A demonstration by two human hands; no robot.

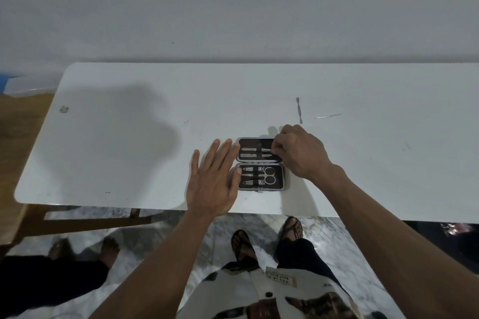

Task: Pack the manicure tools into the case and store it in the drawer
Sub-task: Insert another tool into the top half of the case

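Note:
A small manicure case [285, 181] lies open on the white table [129, 158], dark inside with a grey rim. Its near half holds two nail clippers and a pair of scissors [268, 175] under a strap. Two slim metal tools sit in the far half. My right hand [300, 153] pinches the right end of the upper slim tool [255, 150] in the far half. My left hand [212, 181] rests flat, fingers spread, touching the case's left edge. Two loose tools lie farther back: a double-ended cuticle pusher [299, 110] and a thin needle-like tool [328, 116].
A white wall stands behind the table. The table's near edge runs just in front of the case. Below it are a marble floor, my sandalled feet [267, 241] and another person's bare feet [83, 248] at the left. No drawer is in view.

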